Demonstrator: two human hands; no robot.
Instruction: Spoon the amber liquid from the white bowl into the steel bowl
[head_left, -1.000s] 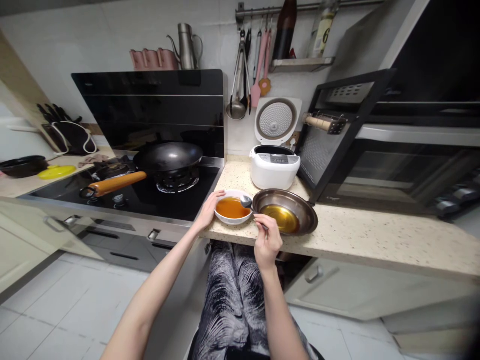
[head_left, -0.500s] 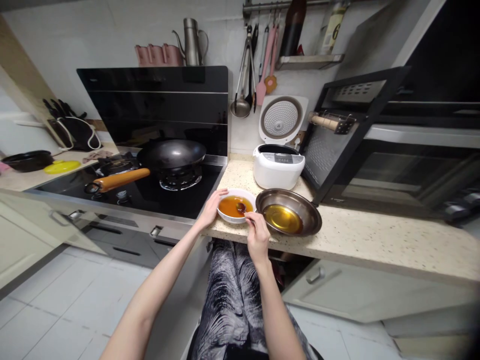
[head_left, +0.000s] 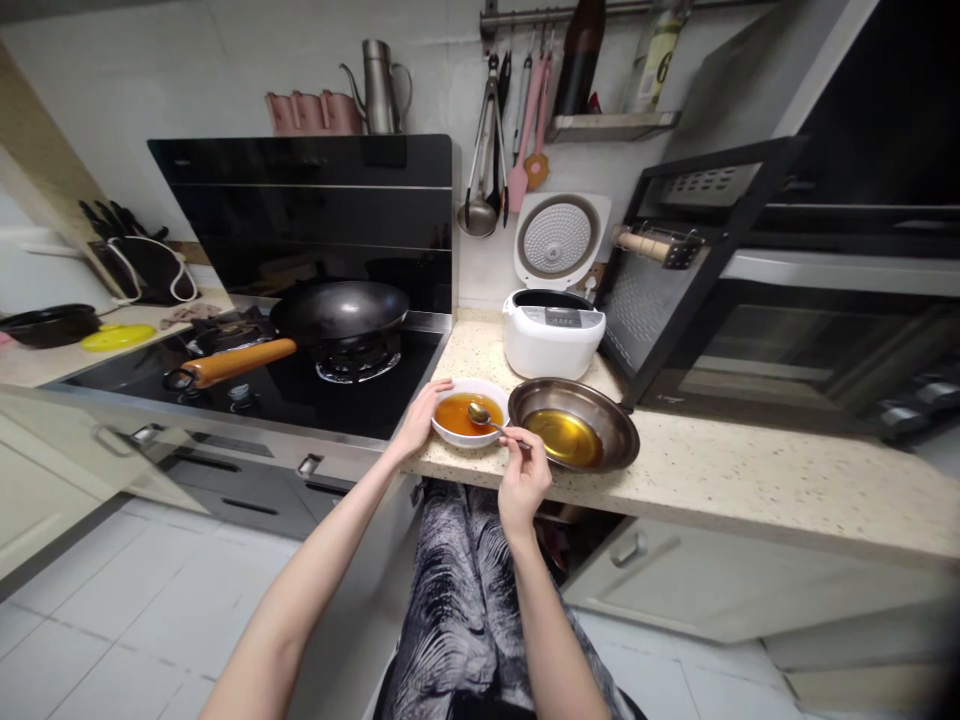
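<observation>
A white bowl [head_left: 471, 440] with amber-brown liquid in it stands near the counter's front edge. My left hand [head_left: 420, 418] holds its left side, fingers along the rim and upper edge. Between the thumb and fingers of my right hand [head_left: 523, 480], a metal spoon [head_left: 480, 414] is pinched by its handle. The spoon's bowl is over the liquid, near the middle of the white bowl; whether it touches the surface I cannot tell. Right beside it sits a wide steel basin [head_left: 619, 425] with clear yellow liquid, close behind my right hand.
Behind the bowls is a white rice cooker [head_left: 555, 345] with its lid up. To the left, a black wok [head_left: 341, 310] with a wooden handle [head_left: 240, 362] rests on the gas stove [head_left: 300, 400]. An oven [head_left: 810, 350] and black rack stand right. Utensils hang on the wall.
The spoon has risen out of the liquid and its bowl now shows fully. My right hand has shifted slightly right. My left hand stays on the white bowl.
</observation>
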